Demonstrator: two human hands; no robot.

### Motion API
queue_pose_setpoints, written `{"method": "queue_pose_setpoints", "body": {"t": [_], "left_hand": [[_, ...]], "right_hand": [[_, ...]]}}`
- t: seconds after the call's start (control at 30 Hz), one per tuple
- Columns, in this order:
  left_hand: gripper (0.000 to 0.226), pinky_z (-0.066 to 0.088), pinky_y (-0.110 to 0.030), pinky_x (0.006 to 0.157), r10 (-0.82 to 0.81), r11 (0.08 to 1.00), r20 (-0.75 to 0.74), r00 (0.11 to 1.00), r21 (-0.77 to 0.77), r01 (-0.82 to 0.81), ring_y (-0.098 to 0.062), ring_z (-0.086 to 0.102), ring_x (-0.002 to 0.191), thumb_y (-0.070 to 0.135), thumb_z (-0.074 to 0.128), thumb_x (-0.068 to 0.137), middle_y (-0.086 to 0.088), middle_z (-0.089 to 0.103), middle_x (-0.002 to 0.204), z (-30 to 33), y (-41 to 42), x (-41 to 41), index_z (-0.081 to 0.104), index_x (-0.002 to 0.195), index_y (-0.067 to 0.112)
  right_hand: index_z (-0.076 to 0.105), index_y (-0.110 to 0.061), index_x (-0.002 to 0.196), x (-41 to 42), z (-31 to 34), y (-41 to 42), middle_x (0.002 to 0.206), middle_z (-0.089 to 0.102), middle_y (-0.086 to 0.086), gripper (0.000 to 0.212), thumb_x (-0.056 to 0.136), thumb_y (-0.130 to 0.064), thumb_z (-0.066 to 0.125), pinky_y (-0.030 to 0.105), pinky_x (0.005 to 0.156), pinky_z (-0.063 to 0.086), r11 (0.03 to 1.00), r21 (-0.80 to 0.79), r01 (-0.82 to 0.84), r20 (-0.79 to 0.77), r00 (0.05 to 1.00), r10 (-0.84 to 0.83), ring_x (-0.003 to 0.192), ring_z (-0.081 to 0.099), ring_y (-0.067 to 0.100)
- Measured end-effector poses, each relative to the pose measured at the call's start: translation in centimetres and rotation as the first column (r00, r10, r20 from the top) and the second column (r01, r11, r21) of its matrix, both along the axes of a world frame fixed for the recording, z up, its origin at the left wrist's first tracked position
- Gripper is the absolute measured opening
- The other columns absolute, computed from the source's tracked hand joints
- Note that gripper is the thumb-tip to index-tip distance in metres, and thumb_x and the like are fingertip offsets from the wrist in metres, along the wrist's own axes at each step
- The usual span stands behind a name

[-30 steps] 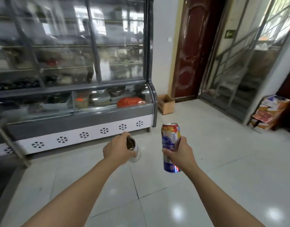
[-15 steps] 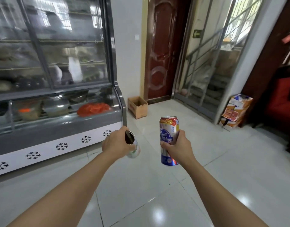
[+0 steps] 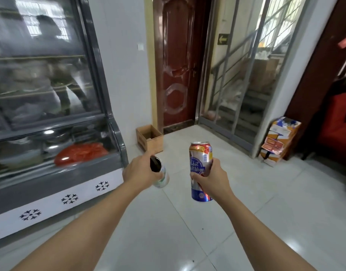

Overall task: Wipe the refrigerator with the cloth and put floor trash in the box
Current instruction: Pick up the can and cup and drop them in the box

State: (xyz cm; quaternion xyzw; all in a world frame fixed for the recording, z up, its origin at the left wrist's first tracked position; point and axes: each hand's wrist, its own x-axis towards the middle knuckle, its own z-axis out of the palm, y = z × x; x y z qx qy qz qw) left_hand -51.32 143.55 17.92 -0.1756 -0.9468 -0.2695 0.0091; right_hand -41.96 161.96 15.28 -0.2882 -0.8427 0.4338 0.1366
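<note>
Left hand (image 3: 140, 174) fingers wrap a small tilted can (image 3: 160, 176), right hand (image 3: 211, 180) grips an upright beer can (image 3: 200, 167). Both are held over the tiled floor (image 3: 246, 222); the cardboard box (image 3: 149, 138) sits ahead beside the refrigerator (image 3: 50, 114).

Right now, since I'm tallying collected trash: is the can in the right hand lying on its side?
No, the right hand holds the red, white and blue can upright, its top rim facing up.
</note>
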Motion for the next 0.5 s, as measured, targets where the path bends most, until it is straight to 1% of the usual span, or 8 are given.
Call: {"method": "queue_pose_setpoints", "body": {"t": [0.1,0.2,0.3,0.43,0.5], "left_hand": [[0.054,0.051,-0.035,0.077,0.042,0.999,-0.009,0.999,0.024,-0.042,-0.025,0.060,0.097,0.044,0.069,0.065,0.003,0.064,0.105,-0.1,4.9,-4.6,0.048,0.114,0.039],[0.055,0.052,-0.038,0.081,0.107,0.991,0.010,0.994,0.074,-0.108,-0.025,0.060,0.097,0.041,0.071,0.064,0.003,0.064,0.106,-0.1,9.7,-9.3,0.048,0.114,0.040],[0.054,0.053,-0.038,0.079,0.170,0.982,0.016,0.985,0.086,-0.170,-0.022,0.060,0.095,0.043,0.073,0.064,0.006,0.064,0.105,0.1,13.8,-13.6,0.049,0.112,0.039],[0.054,0.054,-0.038,0.078,0.224,0.972,0.017,0.975,0.077,-0.224,-0.021,0.059,0.094,0.043,0.075,0.065,0.007,0.063,0.105,0.6,18.0,-19.2,0.049,0.112,0.037],[0.053,0.053,-0.034,0.075,0.255,0.965,0.011,0.967,0.067,-0.255,-0.020,0.058,0.091,0.042,0.075,0.066,0.006,0.063,0.104,0.8,19.9,-22.1,0.049,0.112,0.037]], "right_hand": [[0.035,-0.023,0.110,-5.3,0.0,5.4,0.120,0.056,0.001,0.053,0.075,-0.032,0.075,0.026,0.069,0.047,0.999,0.017,-0.032,0.006,0.999,0.032,0.092,0.053,0.013],[0.038,-0.020,0.117,-11.0,0.7,11.2,0.122,0.056,0.002,0.057,0.076,-0.033,0.075,0.031,0.074,0.051,0.997,0.033,-0.074,0.021,0.997,0.073,0.101,0.058,0.019],[0.038,-0.019,0.119,-16.5,1.6,16.0,0.123,0.056,0.002,0.059,0.076,-0.035,0.075,0.033,0.079,0.052,0.991,0.053,-0.122,0.047,0.992,0.120,0.106,0.059,0.021],[0.035,-0.023,0.111,-23.4,2.2,20.6,0.122,0.056,0.002,0.055,0.076,-0.036,0.075,0.031,0.076,0.051,0.982,0.044,-0.184,0.061,0.982,0.181,0.104,0.060,0.021],[0.034,-0.024,0.108,-26.7,1.9,22.4,0.121,0.056,0.002,0.054,0.075,-0.036,0.075,0.031,0.076,0.051,0.976,0.046,-0.211,0.062,0.976,0.209,0.104,0.060,0.021]]}}
